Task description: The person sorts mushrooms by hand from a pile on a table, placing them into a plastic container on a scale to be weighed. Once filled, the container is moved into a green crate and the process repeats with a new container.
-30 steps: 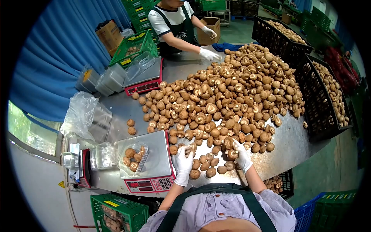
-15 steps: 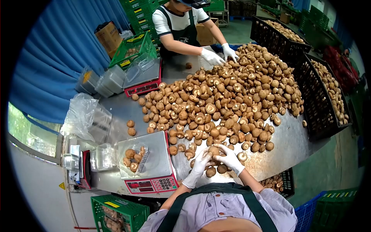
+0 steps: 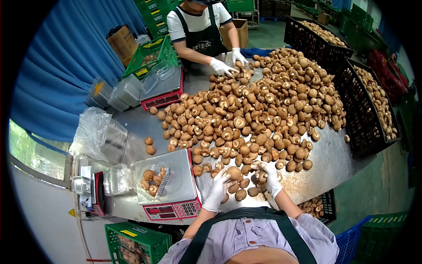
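Note:
A large heap of brown shiitake mushrooms (image 3: 272, 105) covers the middle of the metal table (image 3: 325, 154). At its near edge, my white-gloved left hand (image 3: 218, 190) is closed around a shiitake mushroom (image 3: 234, 173). My right hand (image 3: 271, 179), also gloved, has its fingers curled on a mushroom (image 3: 262, 177). Between the two hands several loose mushrooms (image 3: 240, 195) lie on the table. Left of my left hand, a clear plastic tray (image 3: 161, 188) with several mushrooms sits on a red-framed digital scale (image 3: 182, 178).
Across the table, a co-worker's gloved hands (image 3: 223, 67) touch the heap's far edge. A second scale (image 3: 163, 90) and clear trays (image 3: 125, 92) stand at the left. Black crates of mushrooms (image 3: 365, 110) flank the right side. A green crate (image 3: 136, 240) is below the table's front edge.
My hands have moved apart, left hand leftward and right hand rightward, each with a mushroom. The co-worker's hands have shifted left, bringing several mushrooms from the heap.

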{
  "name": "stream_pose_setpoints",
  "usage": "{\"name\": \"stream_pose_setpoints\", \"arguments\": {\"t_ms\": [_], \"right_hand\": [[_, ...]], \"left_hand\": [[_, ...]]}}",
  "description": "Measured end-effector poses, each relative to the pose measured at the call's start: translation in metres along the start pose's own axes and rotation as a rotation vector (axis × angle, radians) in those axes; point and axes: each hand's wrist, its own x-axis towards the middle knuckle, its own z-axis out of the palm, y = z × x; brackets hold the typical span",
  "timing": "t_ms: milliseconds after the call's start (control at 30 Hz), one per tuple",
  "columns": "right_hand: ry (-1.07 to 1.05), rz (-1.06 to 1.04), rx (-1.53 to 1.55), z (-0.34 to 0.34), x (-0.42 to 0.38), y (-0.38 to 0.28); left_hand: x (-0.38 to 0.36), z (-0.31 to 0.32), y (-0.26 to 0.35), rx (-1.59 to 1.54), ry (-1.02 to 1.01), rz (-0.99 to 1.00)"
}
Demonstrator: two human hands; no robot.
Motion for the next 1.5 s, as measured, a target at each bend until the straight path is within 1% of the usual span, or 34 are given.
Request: {"name": "stream_pose_setpoints", "arguments": {"t_ms": [67,167,200,267,300,333,367,400,467,533,567,600,667,733,800,867,900,933,1000,1100,1167,1200,1267,1300,1333,1400,1433,1467,1500], "right_hand": [[0.097,0.04,0.093,-0.002,0.001,-0.002],[0.114,0.017,0.099,-0.008,0.004,-0.001],[0.154,-0.019,0.108,-0.006,0.004,-0.001],[0.095,-0.072,-0.038,-0.001,0.0,-0.004],[0.034,-0.081,-0.14,0.001,-0.001,-0.005],[-0.026,-0.088,-0.241,0.003,-0.002,-0.007],[-0.059,0.007,-0.353,0.004,-0.005,-0.011],[-0.098,0.084,-0.326,0.008,-0.006,-0.007],[-0.189,-0.216,-0.508,0.01,-0.003,0.017],[-0.235,-0.126,-0.673,0.031,-0.015,-0.004],[-0.255,-0.118,-0.591,0.025,-0.009,0.009],[-0.206,-0.164,-0.676,0.031,-0.013,0.003],[-0.177,-0.078,-0.6,0.026,-0.01,0.009],[-0.11,-0.096,-0.632,0.026,-0.013,0.006],[-0.1,-0.054,-0.523,0.023,-0.013,0.005],[-0.06,-0.084,-0.421,0.02,-0.015,0.003],[-0.086,-0.047,-0.364,0.018,-0.017,-0.001],[-0.076,-0.116,-0.454,0.017,-0.017,-0.002],[-0.007,-0.111,-0.431,0.022,-0.023,-0.008],[-0.049,-0.164,-0.487,0.017,-0.023,-0.002],[-0.102,-0.166,-0.582,0.019,-0.026,-0.003],[-0.102,-0.166,-0.582,0.02,-0.029,0.0],[-0.16,-0.159,-0.43,0.02,-0.03,0.005],[-0.15,-0.11,-0.368,0.02,-0.03,0.004],[-0.115,0.103,-0.343,0.015,-0.029,-0.006],[-0.044,0.074,-0.161,0.005,-0.025,-0.007],[0.028,-0.028,-0.079,0.009,-0.02,-0.001],[0.092,0.018,0.0,0.006,-0.021,-0.001],[0.089,0.012,-0.034,0.003,-0.02,-0.004]], "left_hand": [[0.001,-0.002,0.001,-0.02,0.029,-0.029],[0.004,-0.009,0.0,-0.109,-0.109,-0.061],[0.003,-0.007,0.001,-0.111,-0.107,-0.066],[0.0,-0.003,0.004,-0.207,-0.14,-0.088],[-0.001,-0.001,0.006,-0.31,-0.144,-0.116],[0.0,0.0,0.006,-0.311,-0.137,-0.121],[0.0,0.002,0.005,-0.256,-0.106,-0.117],[0.002,0.003,0.004,-0.201,-0.076,-0.116],[0.007,0.0,-0.004,-0.095,-0.117,-0.059],[0.003,0.011,-0.005,-0.016,-0.089,-0.008],[-0.002,0.017,-0.003,0.075,-0.027,0.001],[-0.004,0.022,0.001,0.168,0.025,0.018],[-0.003,0.019,0.001,0.186,0.024,0.015],[-0.006,0.023,0.002,0.188,0.023,-0.004],[-0.006,0.019,0.0,0.142,-0.056,0.001],[-0.007,0.021,0.001,0.095,-0.061,-0.014],[-0.007,0.019,-0.001,0.082,-0.059,-0.011],[-0.006,0.019,-0.002,0.069,-0.061,0.0],[-0.007,0.02,-0.004,0.066,-0.084,0.021],[-0.01,0.028,-0.002,0.023,-0.118,0.046],[-0.013,0.038,0.001,0.171,-0.072,0.068],[-0.013,0.037,-0.002,0.172,-0.071,0.068],[-0.007,0.035,-0.006,0.307,-0.023,0.042],[-0.006,0.032,-0.008,0.252,-0.05,0.023],[-0.005,0.025,-0.01,0.253,-0.054,0.023],[-0.005,0.02,-0.008,-0.276,-0.058,-0.168],[-0.009,0.024,-0.006,-0.339,-0.021,-0.197],[-0.013,0.027,-0.001,-0.338,-0.025,-0.201],[-0.017,0.028,0.003,-0.436,-0.047,-0.254]]}}
